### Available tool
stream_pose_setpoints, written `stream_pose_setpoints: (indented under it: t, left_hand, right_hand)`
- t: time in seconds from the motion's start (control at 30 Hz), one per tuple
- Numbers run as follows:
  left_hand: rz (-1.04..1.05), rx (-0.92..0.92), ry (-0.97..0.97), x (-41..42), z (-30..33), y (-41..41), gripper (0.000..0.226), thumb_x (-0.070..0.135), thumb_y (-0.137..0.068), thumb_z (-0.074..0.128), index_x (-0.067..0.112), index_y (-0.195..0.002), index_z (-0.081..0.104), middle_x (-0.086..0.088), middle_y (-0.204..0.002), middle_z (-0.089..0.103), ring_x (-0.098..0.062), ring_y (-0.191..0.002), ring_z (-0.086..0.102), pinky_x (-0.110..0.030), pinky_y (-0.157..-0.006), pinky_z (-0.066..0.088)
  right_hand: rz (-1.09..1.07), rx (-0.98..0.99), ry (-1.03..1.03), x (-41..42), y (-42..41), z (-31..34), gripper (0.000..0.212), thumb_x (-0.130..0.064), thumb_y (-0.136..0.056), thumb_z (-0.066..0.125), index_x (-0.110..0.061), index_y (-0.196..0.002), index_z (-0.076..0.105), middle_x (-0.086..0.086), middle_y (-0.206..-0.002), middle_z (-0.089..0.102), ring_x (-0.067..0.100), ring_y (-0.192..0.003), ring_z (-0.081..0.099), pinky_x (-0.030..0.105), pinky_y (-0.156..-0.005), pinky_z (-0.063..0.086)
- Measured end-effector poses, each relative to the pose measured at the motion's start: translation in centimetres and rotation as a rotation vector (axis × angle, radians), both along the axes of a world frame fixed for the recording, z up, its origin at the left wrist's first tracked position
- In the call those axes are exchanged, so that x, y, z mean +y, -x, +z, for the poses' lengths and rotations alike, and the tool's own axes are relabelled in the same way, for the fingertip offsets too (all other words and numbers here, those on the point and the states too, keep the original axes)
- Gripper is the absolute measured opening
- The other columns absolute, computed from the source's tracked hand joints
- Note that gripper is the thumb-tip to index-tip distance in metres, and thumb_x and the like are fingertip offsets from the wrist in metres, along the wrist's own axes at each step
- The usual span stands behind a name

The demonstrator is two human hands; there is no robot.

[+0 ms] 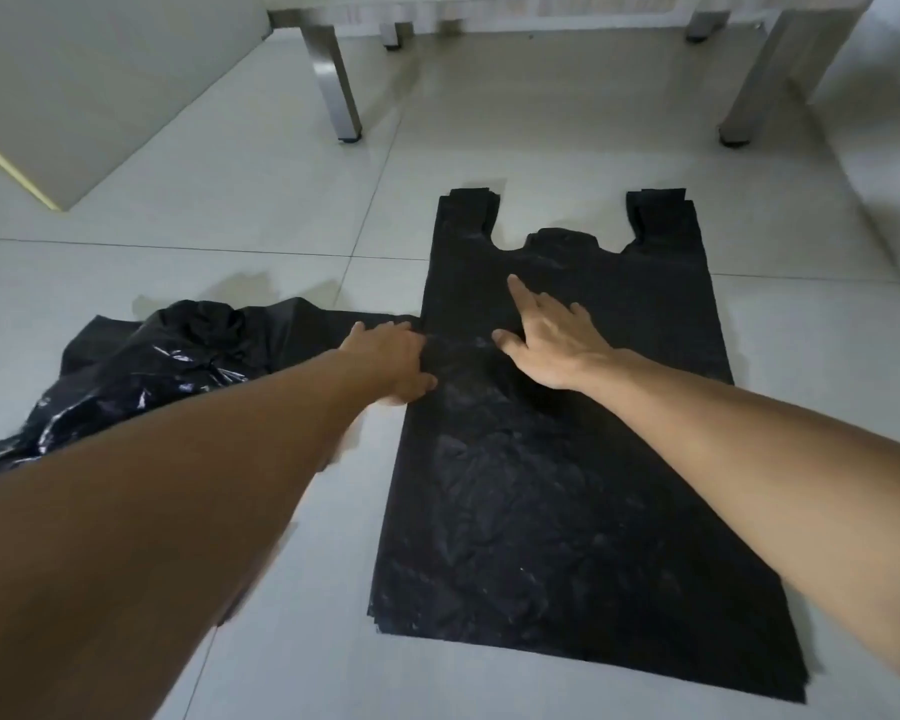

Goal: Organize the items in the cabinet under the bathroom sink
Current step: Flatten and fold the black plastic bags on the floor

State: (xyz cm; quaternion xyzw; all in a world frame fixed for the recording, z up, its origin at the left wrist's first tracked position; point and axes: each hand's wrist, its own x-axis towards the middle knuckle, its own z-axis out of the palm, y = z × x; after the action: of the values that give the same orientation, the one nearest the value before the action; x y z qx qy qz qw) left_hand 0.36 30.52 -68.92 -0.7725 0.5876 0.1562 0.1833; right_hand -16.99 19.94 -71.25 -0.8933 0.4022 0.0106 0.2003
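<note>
So far one stack of black plastic bags (567,459) lies flat on the floor under the spread right hand (552,340); left hand (393,363) grips its edge. Beside it, crumpled bags (167,366) remain unsorted.

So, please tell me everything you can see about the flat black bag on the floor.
The flat black bag is thin, slightly wrinkled plastic, vest-shaped, with two handle loops pointing away from the person. It looks like a neat stack of several. It lies spread on the tiled floor. The right hand presses on it with straight fingers; the left hand touches its left edge.
</note>
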Motion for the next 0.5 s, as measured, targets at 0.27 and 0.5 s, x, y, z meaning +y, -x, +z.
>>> stream_pose_setpoints:
  t: [0.27, 0.5]
  left_hand:
    - [0.326, 0.062, 0.173, 8.0, 6.3, -8.3, 0.047, 0.037, -0.092, 0.059, 0.013, -0.132, 0.054, -0.009, -0.127, 0.059, -0.028, -0.113, 0.056, -0.033, -0.085, 0.044]
    - [0.681, 0.057, 0.279, 18.4, 5.7, -14.7, 0.04, 0.023, -0.083, 0.065, 0.009, -0.12, 0.06, -0.012, -0.115, 0.061, -0.031, -0.104, 0.06, -0.033, -0.078, 0.05]
  right_hand:
    - [0.123, 0.006, -0.11, 7.1, -6.1, 4.9, 0.062, -0.04, -0.1, 0.049, -0.021, -0.153, 0.025, 0.006, -0.138, 0.055, 0.029, -0.116, 0.059, 0.044, -0.095, 0.05]
    - [0.181, -0.022, -0.229, 13.5, -13.3, 4.8, 0.059, -0.036, -0.095, 0.059, -0.014, -0.147, 0.04, 0.008, -0.141, 0.053, 0.026, -0.125, 0.054, 0.036, -0.101, 0.046]
